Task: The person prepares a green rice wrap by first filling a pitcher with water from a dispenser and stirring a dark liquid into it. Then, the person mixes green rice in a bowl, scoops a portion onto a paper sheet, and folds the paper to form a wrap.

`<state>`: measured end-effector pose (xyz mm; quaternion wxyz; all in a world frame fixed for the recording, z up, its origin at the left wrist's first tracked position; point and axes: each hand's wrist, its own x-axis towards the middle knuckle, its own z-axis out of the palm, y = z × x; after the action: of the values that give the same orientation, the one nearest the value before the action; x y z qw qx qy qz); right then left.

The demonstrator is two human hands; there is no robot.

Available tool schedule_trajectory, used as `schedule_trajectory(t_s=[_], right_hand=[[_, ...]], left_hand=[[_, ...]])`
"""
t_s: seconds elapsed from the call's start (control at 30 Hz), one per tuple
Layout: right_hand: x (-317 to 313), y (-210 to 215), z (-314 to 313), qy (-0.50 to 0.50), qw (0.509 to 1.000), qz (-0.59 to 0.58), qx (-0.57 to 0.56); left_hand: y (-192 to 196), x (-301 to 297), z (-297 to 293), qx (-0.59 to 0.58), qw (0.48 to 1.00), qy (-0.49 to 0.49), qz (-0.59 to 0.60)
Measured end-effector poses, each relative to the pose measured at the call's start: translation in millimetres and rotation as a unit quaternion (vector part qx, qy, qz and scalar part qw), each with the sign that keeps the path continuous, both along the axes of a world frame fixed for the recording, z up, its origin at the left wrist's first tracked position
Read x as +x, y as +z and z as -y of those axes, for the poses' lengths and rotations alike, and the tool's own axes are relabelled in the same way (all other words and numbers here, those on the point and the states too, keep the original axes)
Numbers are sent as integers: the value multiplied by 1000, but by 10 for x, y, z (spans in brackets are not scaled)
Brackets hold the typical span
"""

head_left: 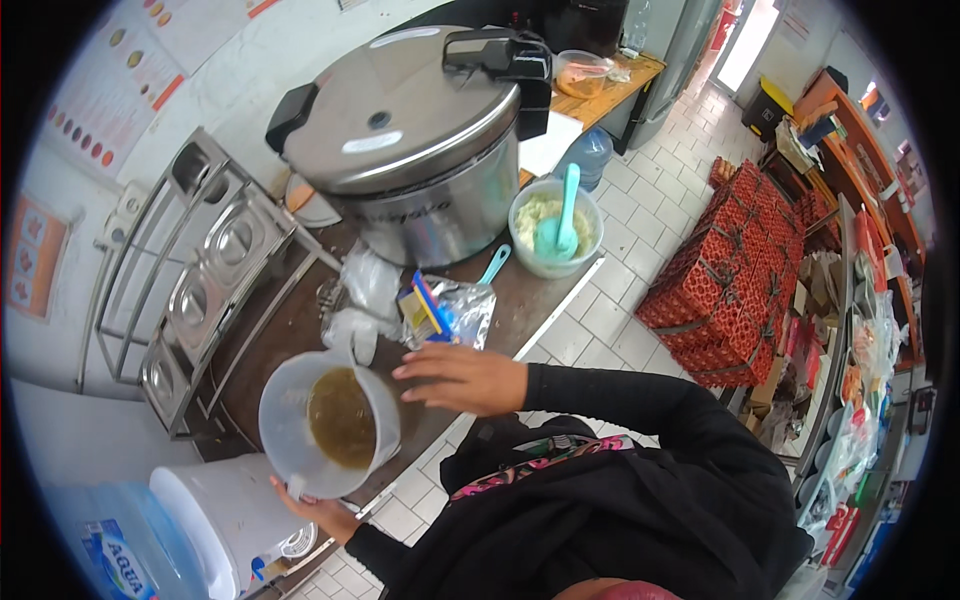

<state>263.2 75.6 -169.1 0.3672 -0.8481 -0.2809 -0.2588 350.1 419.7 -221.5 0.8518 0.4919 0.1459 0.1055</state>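
A translucent white plastic pitcher (283, 415) stands near the front of the brown counter, with murky brownish-green liquid (342, 418) inside. Its handle points away from me, towards some plastic bags. My left hand (318, 512) holds the pitcher's near side by the spout, its fingers partly hidden beneath the rim. Just right of the pitcher hovers my right hand (465, 378), open and empty, fingers stretched towards the handle. Beyond it lies a silver foil packet (468, 310) with a blue-and-yellow piece (430, 308) on it.
A large steel rice cooker (430, 215) stands at the back, beside a tub (548, 262) with a turquoise scoop (568, 215). A metal rack with steel pans (235, 240) lines the left wall. A white bucket (215, 510) and water bottle (100, 530) are near left; red patterned boxes (725, 280) stand right.
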Motion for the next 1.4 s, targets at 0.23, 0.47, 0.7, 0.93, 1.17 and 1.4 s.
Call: schedule_trajectory(t_s=[0.23, 0.47, 0.7, 0.93, 1.17, 1.4], right_hand=[[-615, -8, 1825, -282, 958, -45, 37], [-1108, -169, 3375, -337, 928, -144, 71], [-1107, -498, 4241, -181, 928, -302, 124], [-243, -441, 4189, -83, 953, -293, 4], [395, -1131, 4281, 56, 915, -400, -1], [533, -662, 5292, 135, 790, -569, 185]], left_hand=[[-242, -21, 199, 98, 993, 57, -18], [-1423, -732, -398, 728, 599, 230, -241], [-1357, -1550, 2869, 104, 963, 53, -244], [-472, -1245, 5123, 186, 964, -149, -116], [-703, -962, 5482, 62, 996, -53, -36], [104, -703, 6449, 127, 989, -12, -68]])
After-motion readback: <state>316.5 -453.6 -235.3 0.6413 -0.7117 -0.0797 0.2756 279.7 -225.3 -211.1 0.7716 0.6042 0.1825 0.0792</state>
